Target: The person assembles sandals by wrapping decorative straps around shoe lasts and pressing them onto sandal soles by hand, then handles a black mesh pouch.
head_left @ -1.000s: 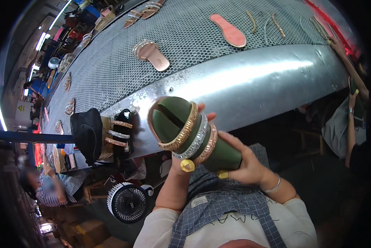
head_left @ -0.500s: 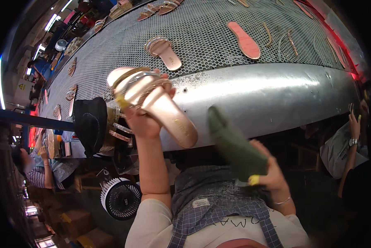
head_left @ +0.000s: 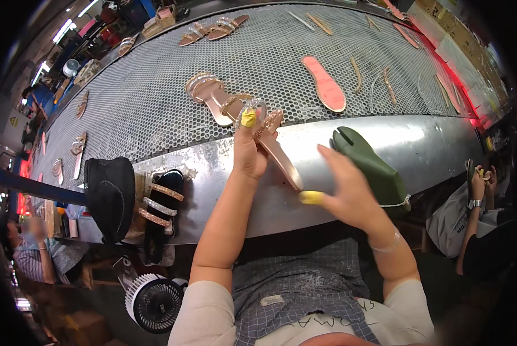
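My left hand grips a rose-gold sandal by its glittery straps, tilted on its side over the metal edge of the bench. Yellow wrapping covers the thumb tip. My right hand, slightly blurred, holds nothing; its fingers and yellow-wrapped thumb are apart, to the right of the sandal's heel. Just beyond it, a dark green shoe last with a slot in its toe lies on the metal. Behind the held sandal, another rose-gold sandal rests on the mesh belt.
A pink insole and several loose straps lie on the mesh belt. At left stand a black padded object and a black form with glittery straps. A fan is below the bench; co-workers sit at both sides.
My right hand has put the green last down on the metal edge and let go. My left hand has moved right with the sandal and turned it onto its side.
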A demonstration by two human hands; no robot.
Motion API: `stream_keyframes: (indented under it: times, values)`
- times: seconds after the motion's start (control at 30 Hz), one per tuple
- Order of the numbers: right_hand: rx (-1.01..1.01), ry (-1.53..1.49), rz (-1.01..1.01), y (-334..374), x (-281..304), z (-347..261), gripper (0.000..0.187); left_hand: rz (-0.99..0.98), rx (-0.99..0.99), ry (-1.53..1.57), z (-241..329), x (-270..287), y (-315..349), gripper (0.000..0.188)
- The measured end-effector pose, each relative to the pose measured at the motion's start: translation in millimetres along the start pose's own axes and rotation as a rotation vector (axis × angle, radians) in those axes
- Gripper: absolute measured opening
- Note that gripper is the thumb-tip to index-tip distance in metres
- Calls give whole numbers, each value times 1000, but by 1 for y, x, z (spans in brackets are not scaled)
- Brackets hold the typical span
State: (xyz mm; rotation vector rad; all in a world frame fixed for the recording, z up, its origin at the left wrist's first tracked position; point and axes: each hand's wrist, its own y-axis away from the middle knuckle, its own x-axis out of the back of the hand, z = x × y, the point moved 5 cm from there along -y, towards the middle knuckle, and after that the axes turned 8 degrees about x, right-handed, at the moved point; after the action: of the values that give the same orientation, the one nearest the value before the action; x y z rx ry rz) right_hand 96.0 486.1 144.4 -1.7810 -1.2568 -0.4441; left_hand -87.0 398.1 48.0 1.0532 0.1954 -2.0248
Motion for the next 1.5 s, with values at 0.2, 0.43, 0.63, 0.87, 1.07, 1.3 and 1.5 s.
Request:
stream_keyframes:
  times: [0.2,0.43,0.63,0.87,1.07,1.3,1.5]
  values:
    - [-193,-486,-68,-78,-81,42,33,-166,-303,19,42,-11,8,55]
    - [-138,-1023,59,-78,-73,64,30,86,-351,-573,60,-13,17,25]
    - [-104,-740,71,-68,-66,55,32,277,-673,-999,50,-26,26,36]
    - [6,-622,137,-66,-49,49,35,174,-709,-822,47,-28,28,33]
    - [45,-592,120,-64,-41,47,38,132,-741,-791,44,-33,29,33]
    - [46,-635,164,-63,-39,50,38,96,-761,-796,43,-39,30,33]
    - [6,-749,177,-60,-36,54,35,146,-728,-853,40,-42,30,37]
